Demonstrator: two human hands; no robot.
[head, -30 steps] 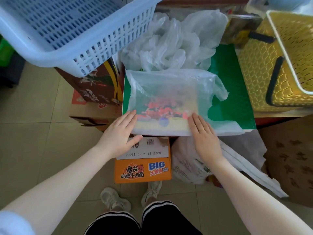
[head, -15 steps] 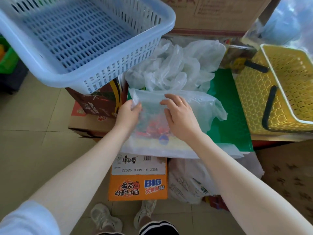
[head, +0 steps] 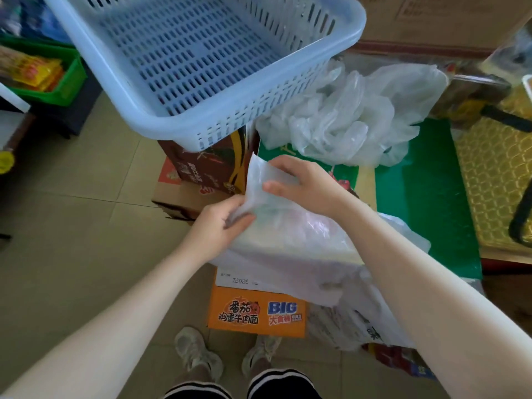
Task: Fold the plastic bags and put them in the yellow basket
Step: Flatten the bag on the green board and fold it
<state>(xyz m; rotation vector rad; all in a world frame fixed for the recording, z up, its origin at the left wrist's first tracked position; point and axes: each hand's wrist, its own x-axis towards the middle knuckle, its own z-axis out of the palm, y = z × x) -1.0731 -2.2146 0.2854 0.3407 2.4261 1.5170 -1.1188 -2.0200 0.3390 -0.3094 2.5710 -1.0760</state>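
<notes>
Where a second ago we pressed the plastic bag (head: 288,234) flat on the green worktop (head: 426,197), our left hand (head: 214,226) and right hand (head: 311,187) now pinch its far-left corner in their fingers, lifting it to start a fold.

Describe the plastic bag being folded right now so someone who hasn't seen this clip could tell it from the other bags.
Start at the big pale blue basket at the top and drop to the green surface just below it. The bag being folded lies at that surface's near edge, gripped by the left hand and the right hand. Unlike the crumpled pile of bags behind it, it is partly flattened and held.
</notes>
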